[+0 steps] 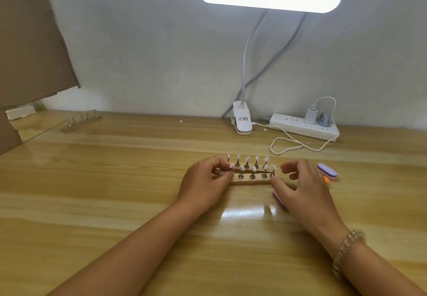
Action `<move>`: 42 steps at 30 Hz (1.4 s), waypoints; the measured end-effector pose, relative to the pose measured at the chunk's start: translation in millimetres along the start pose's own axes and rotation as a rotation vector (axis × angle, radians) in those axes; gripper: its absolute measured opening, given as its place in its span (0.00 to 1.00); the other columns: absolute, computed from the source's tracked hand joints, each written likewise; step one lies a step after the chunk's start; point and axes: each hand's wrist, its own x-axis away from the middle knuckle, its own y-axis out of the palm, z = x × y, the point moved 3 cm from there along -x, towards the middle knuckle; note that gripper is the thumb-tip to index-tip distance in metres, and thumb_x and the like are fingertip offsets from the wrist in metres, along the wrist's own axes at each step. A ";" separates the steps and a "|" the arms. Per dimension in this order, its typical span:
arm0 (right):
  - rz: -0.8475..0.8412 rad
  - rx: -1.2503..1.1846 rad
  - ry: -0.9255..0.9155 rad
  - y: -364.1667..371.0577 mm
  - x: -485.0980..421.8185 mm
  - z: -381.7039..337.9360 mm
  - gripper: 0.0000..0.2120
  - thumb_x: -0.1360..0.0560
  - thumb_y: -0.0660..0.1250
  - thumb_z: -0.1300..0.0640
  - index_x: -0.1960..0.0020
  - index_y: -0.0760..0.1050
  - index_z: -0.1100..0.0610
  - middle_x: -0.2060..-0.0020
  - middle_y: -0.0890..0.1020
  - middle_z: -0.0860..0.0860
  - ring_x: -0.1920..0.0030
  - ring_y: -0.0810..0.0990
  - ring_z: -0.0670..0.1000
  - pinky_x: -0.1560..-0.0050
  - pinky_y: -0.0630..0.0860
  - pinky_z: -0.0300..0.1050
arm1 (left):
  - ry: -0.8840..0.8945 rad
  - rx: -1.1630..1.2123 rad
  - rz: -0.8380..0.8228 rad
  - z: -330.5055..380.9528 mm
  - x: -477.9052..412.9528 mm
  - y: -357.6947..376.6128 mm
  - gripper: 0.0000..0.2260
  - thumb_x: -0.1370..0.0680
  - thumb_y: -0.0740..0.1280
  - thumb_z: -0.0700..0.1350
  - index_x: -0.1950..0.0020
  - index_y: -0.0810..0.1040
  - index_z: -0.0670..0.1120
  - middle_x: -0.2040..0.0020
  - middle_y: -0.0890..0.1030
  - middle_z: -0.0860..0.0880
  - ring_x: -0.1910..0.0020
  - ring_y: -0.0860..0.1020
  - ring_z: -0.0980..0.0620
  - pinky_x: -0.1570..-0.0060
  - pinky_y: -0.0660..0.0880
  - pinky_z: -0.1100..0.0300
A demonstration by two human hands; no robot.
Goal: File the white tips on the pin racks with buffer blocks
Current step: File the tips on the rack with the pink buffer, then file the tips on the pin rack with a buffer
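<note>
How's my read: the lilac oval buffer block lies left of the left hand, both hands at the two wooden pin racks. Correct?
No: the head view shows the lilac oval buffer block right of the right hand, not left of the left hand. Both hands are at the two wooden pin racks.

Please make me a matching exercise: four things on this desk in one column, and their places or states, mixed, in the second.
1 purple buffer block
2 spare pin rack
3 power strip
4 left hand

a far left of the desk
b at the back, charger plugged in
c pinching a white tip
d just right of the right hand

Pairs: 1-d, 2-a, 3-b, 4-c.
</note>
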 end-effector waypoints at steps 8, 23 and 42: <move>-0.086 0.083 0.010 3.5 3.1 -2.4 0.21 0.29 0.66 0.41 0.41 0.72 0.50 0.47 0.76 0.42 0.42 0.74 0.48 0.40 0.72 0.49 | -0.047 -0.066 -0.074 -1.8 -1.6 3.6 0.01 0.24 0.72 0.49 0.56 0.82 0.56 0.58 0.81 0.62 0.58 0.78 0.58 0.51 0.75 0.57; -0.186 0.021 0.048 -0.2 9.0 -5.5 0.25 0.29 0.72 0.44 0.37 0.68 0.49 0.45 0.76 0.43 0.40 0.75 0.47 0.37 0.72 0.51 | 0.136 -0.319 -0.041 5.3 -0.5 4.1 0.09 0.25 0.70 0.58 0.47 0.77 0.59 0.44 0.70 0.60 0.43 0.66 0.60 0.51 0.67 0.62; -0.159 0.119 -0.051 1.4 14.0 -5.5 0.33 0.29 0.68 0.38 0.33 0.57 0.48 0.46 0.72 0.41 0.41 0.73 0.46 0.34 0.70 0.54 | 0.409 -0.495 0.014 30.4 30.7 -3.8 0.04 0.26 0.69 0.52 0.57 0.75 0.56 0.56 0.74 0.60 0.55 0.71 0.61 0.64 0.64 0.68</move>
